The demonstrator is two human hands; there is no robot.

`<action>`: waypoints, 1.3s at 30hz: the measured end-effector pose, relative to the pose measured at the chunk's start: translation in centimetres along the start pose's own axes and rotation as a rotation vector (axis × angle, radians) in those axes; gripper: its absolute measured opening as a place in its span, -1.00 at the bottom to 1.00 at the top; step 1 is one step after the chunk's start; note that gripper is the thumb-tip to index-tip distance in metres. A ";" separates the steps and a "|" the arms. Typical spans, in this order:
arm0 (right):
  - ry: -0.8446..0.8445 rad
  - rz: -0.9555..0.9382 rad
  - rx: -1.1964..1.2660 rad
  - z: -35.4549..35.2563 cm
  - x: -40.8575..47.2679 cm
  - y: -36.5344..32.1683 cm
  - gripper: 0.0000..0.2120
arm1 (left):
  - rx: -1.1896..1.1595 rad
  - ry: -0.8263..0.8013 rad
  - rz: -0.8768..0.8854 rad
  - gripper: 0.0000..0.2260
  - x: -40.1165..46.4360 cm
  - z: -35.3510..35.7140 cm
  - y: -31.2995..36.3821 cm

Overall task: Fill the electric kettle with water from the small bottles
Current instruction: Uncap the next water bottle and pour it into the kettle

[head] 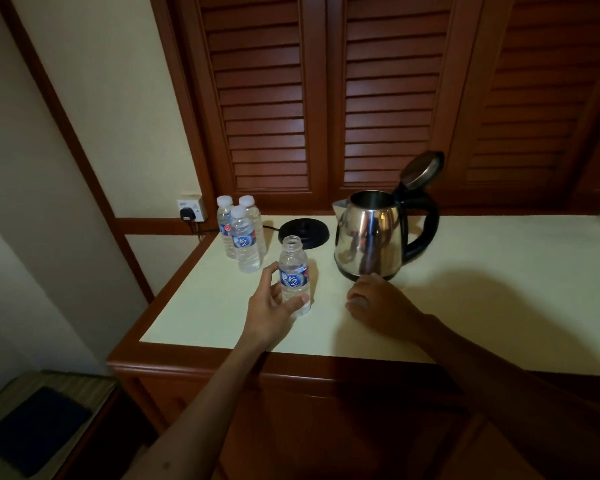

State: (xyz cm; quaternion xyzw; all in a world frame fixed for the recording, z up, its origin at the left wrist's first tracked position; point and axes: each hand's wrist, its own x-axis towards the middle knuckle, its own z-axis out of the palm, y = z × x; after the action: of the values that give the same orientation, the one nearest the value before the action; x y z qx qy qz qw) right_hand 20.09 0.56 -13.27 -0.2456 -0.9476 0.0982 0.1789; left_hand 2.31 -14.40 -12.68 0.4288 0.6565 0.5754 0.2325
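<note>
On the cream-topped wooden table (465, 271), an uncapped clear plastic bottle (294, 271) is held upright in the left hand (269, 306).
The right hand (378, 303) lies loosely curled beside the lid-open steel kettle (369, 240); whether its grip holds anything cannot be told.

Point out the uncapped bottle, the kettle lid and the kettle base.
uncapped bottle (294, 276): head view, on its blue label.
kettle lid (423, 169): head view, middle of the raised lid's underside.
kettle base (309, 230): head view, on its black top.

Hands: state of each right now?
Left hand: closed around the uncapped clear plastic water bottle.
Right hand: fingers curled, palm down; contents cannot be told.
</note>
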 end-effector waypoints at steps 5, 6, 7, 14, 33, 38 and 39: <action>-0.012 0.066 0.057 -1.8 -2.0 3.6 -0.65 | -0.006 0.042 -0.004 -0.48 1.0 3.1 0.6; -0.016 0.096 0.058 -2.3 -2.2 4.8 -0.62 | -0.006 0.065 -0.003 -0.49 1.2 3.6 0.7; -0.028 0.123 0.025 -2.7 -2.5 6.0 -0.57 | -0.011 0.090 -0.004 -0.50 1.3 4.0 0.8; -0.113 0.156 -0.006 -3.0 -4.4 10.1 -0.41 | 0.036 0.210 0.000 -0.50 2.7 5.5 1.3; -0.083 0.143 0.037 -2.4 -3.9 10.9 -0.41 | 0.528 0.222 0.259 -0.39 8.9 4.0 9.4; -0.087 0.153 0.032 -2.4 -3.9 10.8 -0.41 | 0.722 0.195 0.350 -0.41 9.9 3.6 11.0; -0.085 0.148 0.026 -2.4 -3.9 10.8 -0.41 | 0.767 0.191 0.368 -0.42 10.2 3.4 11.2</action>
State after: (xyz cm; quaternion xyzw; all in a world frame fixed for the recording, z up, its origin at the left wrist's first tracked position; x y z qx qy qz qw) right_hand 28.87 8.12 -15.15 -0.3082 -0.9323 0.1336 0.1342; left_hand 3.00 -4.38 -0.88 0.5388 0.7540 0.3586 -0.1118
